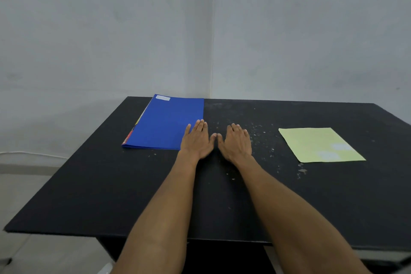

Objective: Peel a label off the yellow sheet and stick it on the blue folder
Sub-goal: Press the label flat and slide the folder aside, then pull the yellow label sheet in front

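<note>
Both hands lie flat and empty on the surface (111,184), right hand (235,142) nearer the yellow sheet (311,142), left hand (196,140) overlapping the blue folder (164,124).

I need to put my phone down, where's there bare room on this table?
Bare: the table's near stretch either side of your forearms, and the strip between right hand and yellow sheet. Crowded: the far left, where the blue folder lies under your left hand's fingers.
</note>
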{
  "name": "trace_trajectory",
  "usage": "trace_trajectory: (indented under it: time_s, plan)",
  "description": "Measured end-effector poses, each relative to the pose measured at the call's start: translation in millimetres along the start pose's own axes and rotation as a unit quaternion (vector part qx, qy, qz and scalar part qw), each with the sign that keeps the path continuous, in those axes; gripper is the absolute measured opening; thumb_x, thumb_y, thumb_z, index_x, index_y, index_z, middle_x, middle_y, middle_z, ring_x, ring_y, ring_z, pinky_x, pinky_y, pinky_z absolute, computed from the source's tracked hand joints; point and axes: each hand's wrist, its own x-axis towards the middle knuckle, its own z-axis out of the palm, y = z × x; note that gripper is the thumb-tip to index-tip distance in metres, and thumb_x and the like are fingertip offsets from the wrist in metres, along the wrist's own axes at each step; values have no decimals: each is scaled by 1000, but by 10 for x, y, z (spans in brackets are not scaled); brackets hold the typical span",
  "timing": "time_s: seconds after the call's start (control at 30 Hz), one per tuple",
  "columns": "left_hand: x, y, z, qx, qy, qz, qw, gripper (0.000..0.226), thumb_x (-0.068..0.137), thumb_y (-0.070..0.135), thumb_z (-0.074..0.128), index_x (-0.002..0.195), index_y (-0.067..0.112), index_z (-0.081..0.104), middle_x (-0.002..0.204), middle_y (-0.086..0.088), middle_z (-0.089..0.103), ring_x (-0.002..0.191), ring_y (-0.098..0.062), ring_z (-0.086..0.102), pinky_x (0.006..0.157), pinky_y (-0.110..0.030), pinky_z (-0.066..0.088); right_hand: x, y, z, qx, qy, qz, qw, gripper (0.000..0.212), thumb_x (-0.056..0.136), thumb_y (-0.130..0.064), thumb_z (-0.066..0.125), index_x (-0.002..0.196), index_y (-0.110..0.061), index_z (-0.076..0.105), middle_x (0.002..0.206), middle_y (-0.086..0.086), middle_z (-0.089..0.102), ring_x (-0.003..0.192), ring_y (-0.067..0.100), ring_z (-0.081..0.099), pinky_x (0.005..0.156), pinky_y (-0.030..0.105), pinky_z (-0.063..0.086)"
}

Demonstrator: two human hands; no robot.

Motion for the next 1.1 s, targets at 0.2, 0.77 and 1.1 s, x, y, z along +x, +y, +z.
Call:
trace_trajectory:
  time_s: [0.2, 0.77, 1.1]
  plan:
    - [29, 681, 95, -16, 1, 22, 1000, 69, 103, 48, 17, 156, 3, 11, 165, -9, 9, 153, -19, 3, 124, -42, 1, -163, 624, -220, -11, 18, 30, 999, 67, 99, -48, 32, 148, -2, 33, 158, 14, 31, 149, 27, 22, 124, 44, 14]
    - [251, 2259, 472, -36, -17, 98, 994, 69, 103, 47, 17, 156, 3, 10, 166, -10, 7, 153, -20, 2, 124, -43, 1, -309, 2200, -703, -41, 51, 110, 992, 63, 99, -45, 33, 146, -2, 37, 157, 16, 34, 148, 28, 24, 123, 45, 16]
    - [373, 2710, 584, -47, -35, 111, 992, 75, 101, 54, 19, 156, 3, 13, 165, -9, 9, 153, -18, 3, 124, -43, 1, -247, 2701, -784, -33, 50, 124, 990, 54, 99, -39, 36, 134, 0, 49, 146, 17, 48, 138, 32, 40, 116, 46, 29]
